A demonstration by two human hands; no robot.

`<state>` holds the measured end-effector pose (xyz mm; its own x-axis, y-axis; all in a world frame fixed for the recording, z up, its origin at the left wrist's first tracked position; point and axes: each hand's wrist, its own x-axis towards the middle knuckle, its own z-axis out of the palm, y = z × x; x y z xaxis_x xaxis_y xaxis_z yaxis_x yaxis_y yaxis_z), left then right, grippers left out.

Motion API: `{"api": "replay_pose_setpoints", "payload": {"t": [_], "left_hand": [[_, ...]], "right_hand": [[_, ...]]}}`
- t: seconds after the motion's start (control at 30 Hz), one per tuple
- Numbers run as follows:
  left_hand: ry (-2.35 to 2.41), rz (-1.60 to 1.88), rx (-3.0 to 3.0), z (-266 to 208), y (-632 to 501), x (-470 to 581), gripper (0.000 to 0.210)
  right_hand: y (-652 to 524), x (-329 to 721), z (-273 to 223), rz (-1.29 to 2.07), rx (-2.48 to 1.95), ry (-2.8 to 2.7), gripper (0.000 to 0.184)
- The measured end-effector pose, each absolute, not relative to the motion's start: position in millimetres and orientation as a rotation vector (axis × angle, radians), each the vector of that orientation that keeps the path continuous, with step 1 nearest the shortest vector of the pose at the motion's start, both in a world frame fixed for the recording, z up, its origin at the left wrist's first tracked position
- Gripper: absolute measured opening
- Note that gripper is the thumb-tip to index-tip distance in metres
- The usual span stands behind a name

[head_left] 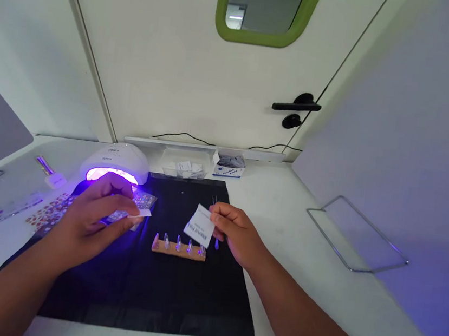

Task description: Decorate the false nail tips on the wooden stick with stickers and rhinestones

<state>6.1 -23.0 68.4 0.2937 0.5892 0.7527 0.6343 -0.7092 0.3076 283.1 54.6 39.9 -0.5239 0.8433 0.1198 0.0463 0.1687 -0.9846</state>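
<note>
Head view, and packet handling looked to be the step in play: left fingers [116, 229] pinched a small white piece [142, 213], right fingers [224, 222] gripped the alcohol-pad packet [200, 227] over the black mat [152, 290], near the strip of nail tips [178, 253]! Any next move called for a steady pinch.

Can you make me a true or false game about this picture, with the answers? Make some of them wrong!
1. The right hand holds a flat white packet with dark printing. True.
2. The left hand is empty. False: the left hand pinches a small white strip.
3. The white dome-shaped lamp glows purple. True.
4. The long brown bar with small upright tips lies on top of the lamp. False: the long brown bar lies on the flat black mat.
5. The lever-shaped door handle is black. True.
</note>
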Motion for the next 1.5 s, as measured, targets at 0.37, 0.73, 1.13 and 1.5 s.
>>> {"api": "replay_pose_setpoints", "payload": {"t": [0.37, 0.73, 1.13, 1.5], "left_hand": [[-1.605, -1.336, -2.743, 21.2, 1.3, -17.7, 0.012], [-1.965, -1.317, -2.756, 11.4, 6.5, -25.1, 0.031], [-1.979, -0.641, -3.193, 27.3, -3.2, -18.8, 0.017], [-1.727, -0.495, -3.287, 22.9, -8.9, 2.6, 0.013]], "right_hand": [[167.2, 233.1, 86.1, 0.719, -1.453, -1.784, 0.034], [138.6, 257.2, 67.5, 0.422, -1.434, -2.054, 0.016], [36.2, 304.2, 40.2, 0.471, -1.170, -2.682, 0.019], [37.8, 290.8, 17.5, 0.332, -1.144, -2.725, 0.012]]}}
